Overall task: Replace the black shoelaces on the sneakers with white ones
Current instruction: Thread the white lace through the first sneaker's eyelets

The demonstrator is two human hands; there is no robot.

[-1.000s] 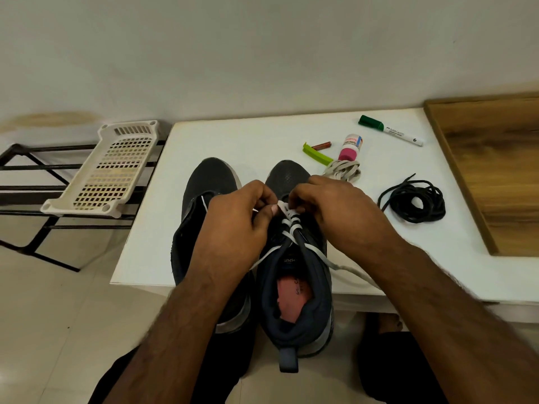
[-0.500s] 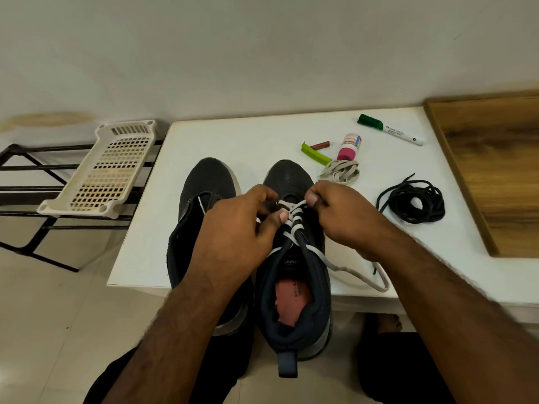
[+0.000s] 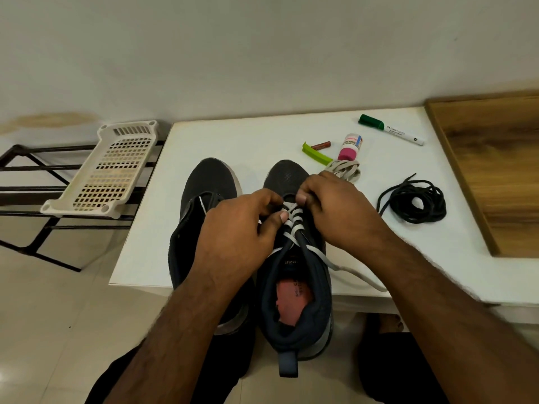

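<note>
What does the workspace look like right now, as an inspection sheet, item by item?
Surface: white table, wooden board on its right.
Job's things: right sneaker partly laced white; left sneaker beside it; spare white lace; black laces coiled.
Clutter: green marker, pink-capped bottle, green clip, small battery.
Hands: left hand and right hand pinch the lacing.
Cables: nothing seen.
Surroundings: plastic tray on black rack.

Both hands work the white lace (image 3: 292,221) on the right sneaker (image 3: 294,258). The left hand (image 3: 242,231) and right hand (image 3: 335,208) each pinch the lace at the top crossings, fingers curled. Left of the left hand stands the other sneaker (image 3: 201,205). Right of the right hand lies a coiled black lace (image 3: 414,202); just beyond its knuckles, a bundled white lace (image 3: 345,170).
</note>
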